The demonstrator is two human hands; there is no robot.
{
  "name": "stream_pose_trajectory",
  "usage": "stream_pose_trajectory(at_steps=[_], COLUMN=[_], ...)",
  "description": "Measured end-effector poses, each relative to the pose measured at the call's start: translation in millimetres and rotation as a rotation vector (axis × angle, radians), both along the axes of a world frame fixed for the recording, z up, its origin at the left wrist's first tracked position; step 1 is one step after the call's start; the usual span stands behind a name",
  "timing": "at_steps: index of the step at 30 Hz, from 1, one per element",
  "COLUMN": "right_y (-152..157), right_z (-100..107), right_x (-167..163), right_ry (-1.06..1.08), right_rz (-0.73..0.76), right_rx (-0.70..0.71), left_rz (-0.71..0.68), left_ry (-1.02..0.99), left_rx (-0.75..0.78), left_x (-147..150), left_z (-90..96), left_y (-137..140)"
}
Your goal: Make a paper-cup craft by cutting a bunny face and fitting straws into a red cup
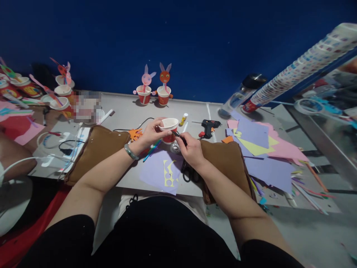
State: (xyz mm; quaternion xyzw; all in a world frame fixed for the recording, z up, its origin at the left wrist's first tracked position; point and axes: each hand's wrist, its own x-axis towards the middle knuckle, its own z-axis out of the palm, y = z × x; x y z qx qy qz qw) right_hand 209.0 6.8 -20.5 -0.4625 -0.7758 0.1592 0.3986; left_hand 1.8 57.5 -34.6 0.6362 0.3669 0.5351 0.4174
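My left hand is closed around the side of a red and white paper cup, whose open rim faces up. My right hand grips a slim black tool, its tip at the cup's right side; its exact kind is too small to make out. Below the cup sits a small roll of tape. Purple paper lies in front, with a punched yellow strip on it. Black-handled scissors rest under my right wrist, partly hidden. Orange paper cutouts are beside my left hand.
A glue gun and a glue stick lie beyond my right hand. Two rabbit-topped cups stand by the wall. Brown cushions flank my arms. A tall cup stack leans at right near a bottle. Another person's arm is at left.
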Motion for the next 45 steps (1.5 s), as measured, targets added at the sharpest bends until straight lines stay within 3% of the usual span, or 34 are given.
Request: stream_pose_trajectory(at_steps=[8,15,18,21,26,28,30,34,36,39,43,45], right_y=[0.9,1.0,-0.2,-0.6,2.8,3.6,2.9,-1.2,-2.1,0.3,6.5,7.0], right_z=[-3.0,-5.3,-4.3,-2.6,-2.0,-2.5,-2.6,-0.9,0.3,0.7,-1.3,-1.7], right_x=[0.5,2.6,2.7,1.0,-6.4,-7.8,-6.8,-1.2,0.0,-2.0,-6.6,-6.8], right_ry=[-0.084,-0.327,-0.373,-0.217,0.296,0.365,0.282,-0.121,-0.209,-0.019,0.402,0.421], right_rz=[-0.019,-0.119,-0.154,-0.113,0.05,0.071,0.042,-0.111,-0.149,-0.073,0.1,0.104], right_rx=[0.01,0.214,0.219,0.09,-0.394,-0.485,-0.387,0.006,0.063,-0.103,-0.596,-0.62], left_rz=[0.067,0.163,0.177,0.185,0.212,0.217,0.216,0.195,0.194,0.21,0.22,0.223], left_ry=[0.127,0.215,0.252,0.272,0.294,0.296,0.303,0.296,0.3,0.314,0.303,0.313], left_rx=[0.11,0.249,0.259,0.263,0.255,0.25,0.255,0.287,0.282,0.286,0.308,0.299], left_x=[-0.2,4.5,5.1,5.7,7.4,7.8,7.6,6.6,6.4,6.8,7.9,8.1], left_z=[-0.8,5.4,6.3,5.9,5.1,5.1,4.9,3.8,3.0,1.5,0.2,0.1], left_y=[-1.9,-14.0,-16.2,-16.2,-15.8,-15.8,-15.9,-15.5,-15.4,-15.2,-15.1,-15.0])
